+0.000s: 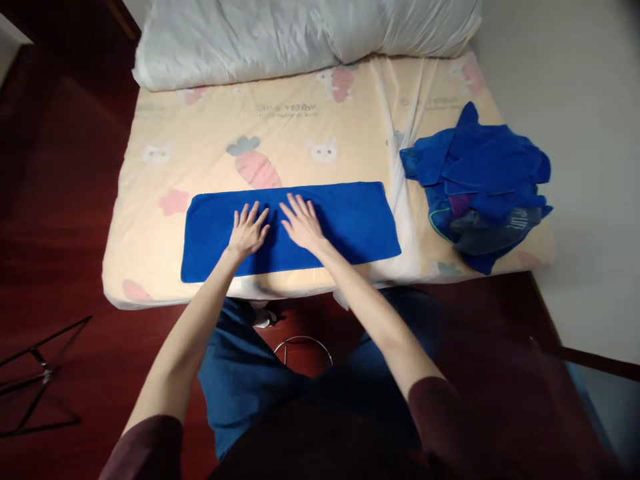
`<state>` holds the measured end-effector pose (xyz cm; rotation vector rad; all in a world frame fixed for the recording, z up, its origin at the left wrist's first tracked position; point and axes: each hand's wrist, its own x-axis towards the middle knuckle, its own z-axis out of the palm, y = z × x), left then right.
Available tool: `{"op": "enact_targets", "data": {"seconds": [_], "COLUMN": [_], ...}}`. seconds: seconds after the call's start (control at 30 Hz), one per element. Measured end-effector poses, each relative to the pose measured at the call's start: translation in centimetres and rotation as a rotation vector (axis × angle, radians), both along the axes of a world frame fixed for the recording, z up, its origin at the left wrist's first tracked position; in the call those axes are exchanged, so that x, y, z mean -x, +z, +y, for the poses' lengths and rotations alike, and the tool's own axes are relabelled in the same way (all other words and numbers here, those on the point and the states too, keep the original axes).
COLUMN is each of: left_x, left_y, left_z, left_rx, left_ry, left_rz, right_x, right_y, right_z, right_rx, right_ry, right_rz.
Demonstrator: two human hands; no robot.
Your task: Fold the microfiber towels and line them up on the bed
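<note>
At the centre of the frame, a blue cloth (350, 223) lies flat, long side across, on the patterned sheet (190, 167); the left hand (247, 231) is on its middle part, palm down, fingers spread, gripping nothing; just beside it, the right hand (303, 223) is also open and flat on the cloth; at the right of the frame, a heap of mostly blue cloths (485, 177) sits on the same sheet, apart from both hands.
</note>
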<state>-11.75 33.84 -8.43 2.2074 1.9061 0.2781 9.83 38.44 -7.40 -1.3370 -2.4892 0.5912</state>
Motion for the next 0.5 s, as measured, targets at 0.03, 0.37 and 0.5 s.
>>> {"op": "enact_targets", "data": {"seconds": [0.03, 0.37, 0.5], "left_x": [-1.0, 7.3, 12.7], "left_y": [-1.1, -5.0, -5.5], "left_z": [1.2, 5.3, 6.2], "left_rx": [0.011, -0.074, -0.108], "left_ry": [0.016, 0.366, 0.479], "left_rz": [-0.008, -0.082, -0.114], "right_x": [2.1, -9.5, -20.5], "right_y": [-1.1, -6.7, -7.0], "right_z": [0.8, 9.3, 12.4], "right_rx": [0.022, -0.001, 0.005], "right_ry": [0.015, -0.245, -0.463], "right_rz": [0.029, -0.130, -0.264]}}
